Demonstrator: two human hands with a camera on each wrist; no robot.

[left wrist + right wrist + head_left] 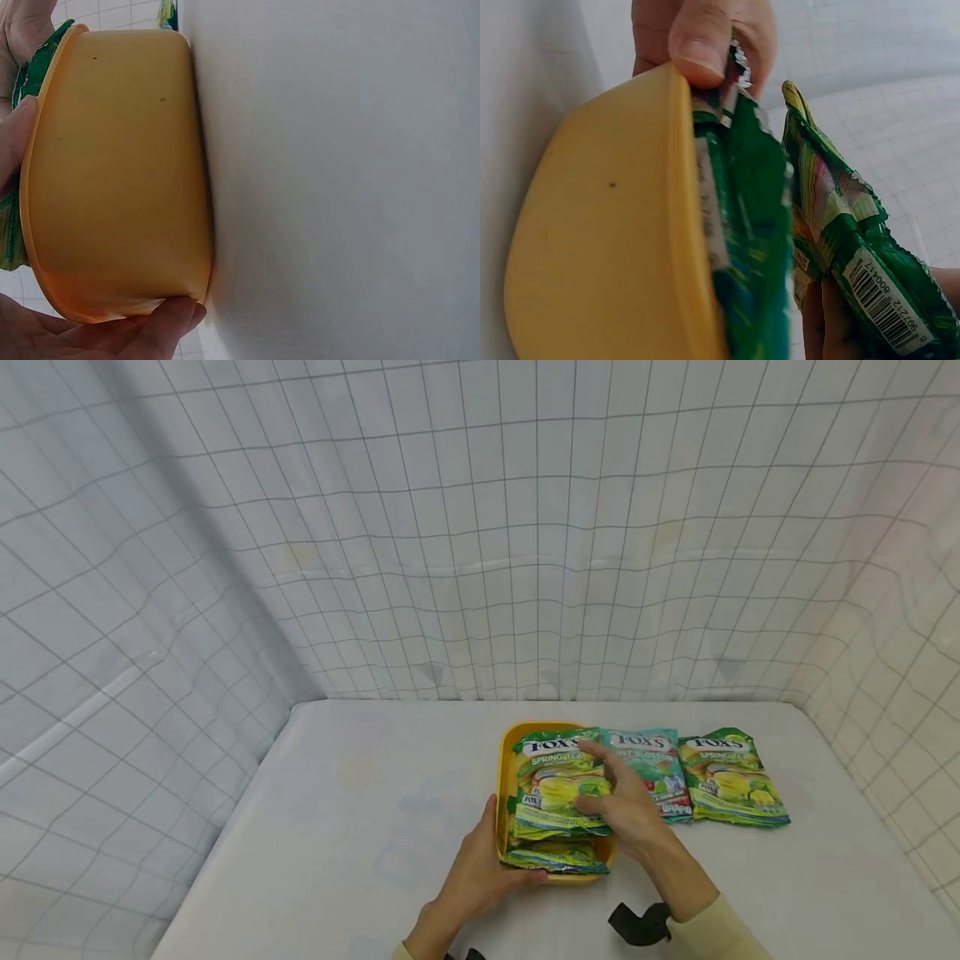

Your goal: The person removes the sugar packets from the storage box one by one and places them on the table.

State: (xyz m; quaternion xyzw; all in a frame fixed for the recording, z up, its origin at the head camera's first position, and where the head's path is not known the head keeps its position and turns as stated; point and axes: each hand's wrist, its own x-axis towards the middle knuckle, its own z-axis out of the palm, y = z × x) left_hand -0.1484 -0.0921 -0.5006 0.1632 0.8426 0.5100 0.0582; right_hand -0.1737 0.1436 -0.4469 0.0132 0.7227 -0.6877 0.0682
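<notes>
My left hand point(480, 870) grips the front left side of a yellow plastic tub point(506, 772), with its thumb over the rim and fingers against the wall in the left wrist view. In my right hand point(633, 806) is a green Fox's Spring Tea candy bag point(551, 785), held above the tub's opening. Its barcode side shows in the right wrist view, where the bag point(877, 292) stands apart from the rim. Another green candy bag point(558, 857) lies in the tub, its front end showing; the upper bag hides the rest.
Just right of the tub, a teal Fox's candy bag point(648, 760) lies on the white table point(360, 810), partly behind my right hand. Beside it is another green Spring Tea bag point(731, 781). White gridded sheeting point(480, 543) stands behind and at both sides.
</notes>
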